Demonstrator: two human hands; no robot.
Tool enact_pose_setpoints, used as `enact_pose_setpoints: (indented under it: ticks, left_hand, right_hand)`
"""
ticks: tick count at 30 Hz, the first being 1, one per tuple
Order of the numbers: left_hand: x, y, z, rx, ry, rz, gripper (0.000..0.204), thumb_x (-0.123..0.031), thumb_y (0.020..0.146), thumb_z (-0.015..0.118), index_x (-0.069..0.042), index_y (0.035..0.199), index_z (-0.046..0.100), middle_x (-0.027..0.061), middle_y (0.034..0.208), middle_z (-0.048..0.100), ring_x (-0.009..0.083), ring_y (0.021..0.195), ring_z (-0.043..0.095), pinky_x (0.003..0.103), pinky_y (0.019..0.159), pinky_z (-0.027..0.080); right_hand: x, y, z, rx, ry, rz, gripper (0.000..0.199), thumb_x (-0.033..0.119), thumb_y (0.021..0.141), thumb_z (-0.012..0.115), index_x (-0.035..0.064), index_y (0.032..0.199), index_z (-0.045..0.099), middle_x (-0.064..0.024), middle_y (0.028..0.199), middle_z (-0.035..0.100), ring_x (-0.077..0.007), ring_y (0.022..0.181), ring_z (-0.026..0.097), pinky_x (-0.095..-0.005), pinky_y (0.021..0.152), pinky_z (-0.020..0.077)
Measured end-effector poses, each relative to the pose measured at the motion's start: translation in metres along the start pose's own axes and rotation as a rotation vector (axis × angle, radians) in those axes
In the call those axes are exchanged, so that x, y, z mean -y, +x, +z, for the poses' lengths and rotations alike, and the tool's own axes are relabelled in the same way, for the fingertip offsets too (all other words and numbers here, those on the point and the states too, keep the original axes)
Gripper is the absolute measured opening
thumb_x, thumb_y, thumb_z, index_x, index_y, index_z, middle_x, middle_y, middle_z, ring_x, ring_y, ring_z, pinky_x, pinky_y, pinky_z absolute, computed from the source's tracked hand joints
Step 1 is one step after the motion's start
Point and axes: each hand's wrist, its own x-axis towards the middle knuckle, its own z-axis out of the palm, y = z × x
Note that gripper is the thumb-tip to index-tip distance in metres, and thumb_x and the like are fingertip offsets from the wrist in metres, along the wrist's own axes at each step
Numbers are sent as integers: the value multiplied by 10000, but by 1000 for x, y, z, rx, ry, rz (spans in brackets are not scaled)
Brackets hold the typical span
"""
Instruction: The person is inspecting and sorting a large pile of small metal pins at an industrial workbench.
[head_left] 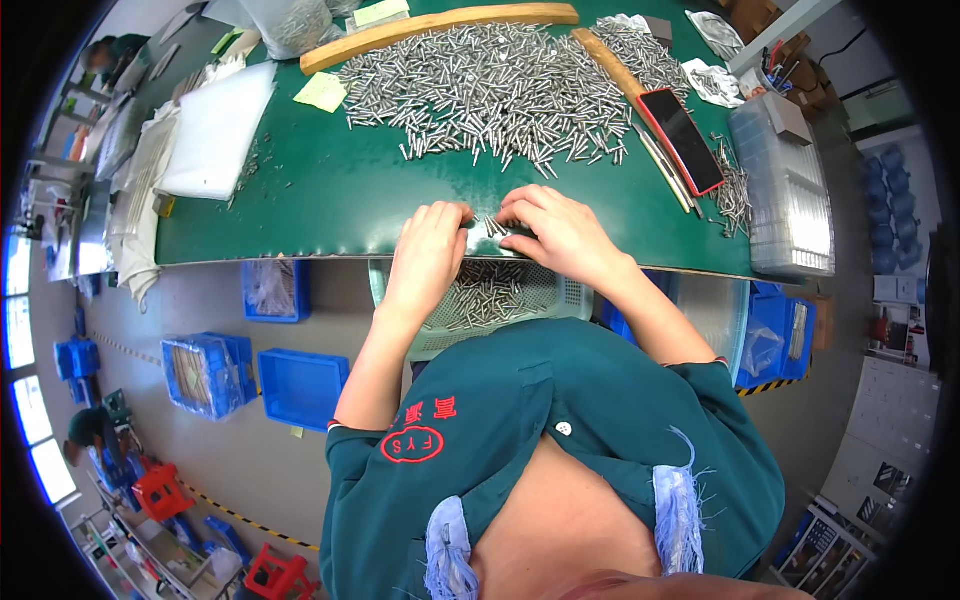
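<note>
Close to the near edge of the green table, a few small metal pins (490,227) lie between my two hands. My left hand (430,245) is closed, its fingers bent together and the tips against the left side of these pins. From the other side, the thumb and curled fingers of my right hand (560,232) close round the same pins. Beyond my hands spreads a wide heap of loose silver metal pins (490,90). Under the table edge, below my hands, a light green plastic basket (570,300) holds many more pins.
Wooden bars (440,27) border the heap. A red-edged phone (682,140) lies on the right bar, with thin rods (665,170) beside it. Clear plastic trays (790,200) stand at the right end. White sheets (218,130) lie at left. Blue bins (305,382) sit on the floor.
</note>
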Motion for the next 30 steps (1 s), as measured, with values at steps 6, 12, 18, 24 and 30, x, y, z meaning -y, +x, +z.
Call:
enact_pose_setpoints:
  ticks: [6,12,18,24,30]
  left_hand:
    - [-7,11,6,-101,112,-55,126,-75,796,637,-68,914,594,92,897,567,289,868,553,394,757,453]
    - [-14,3,1,42,149,-282,126,-144,800,654,-66,875,589,90,876,574,283,861,567,402,705,464]
    - [-24,4,4,-33,30,-112,292,-178,774,709,-65,1025,611,108,966,549,293,908,548,392,758,471]
    - [-14,6,7,55,24,-14,226,-131,790,674,-71,998,610,82,971,553,270,924,542,402,806,442]
    - [-13,3,8,2,-13,-11,206,-127,793,667,-67,977,598,67,930,565,258,913,550,393,789,441]
  right_hand:
    - [-3,4,1,10,-55,17,250,217,777,705,84,972,621,-19,995,587,-216,913,589,-337,761,494]
    - [-1,1,-6,68,-15,7,251,215,778,704,97,985,625,-8,1010,596,-215,929,584,-334,764,493]
    - [-1,1,-5,29,-24,31,245,212,796,690,104,1008,631,-27,1050,579,-214,957,583,-347,761,499]
    - [0,-1,-2,52,-64,77,249,218,802,684,98,1015,637,-33,1015,566,-215,939,592,-350,753,502]
    - [1,-2,-1,3,-87,49,294,252,785,702,99,1027,637,-28,1002,566,-209,915,594,-341,728,503]
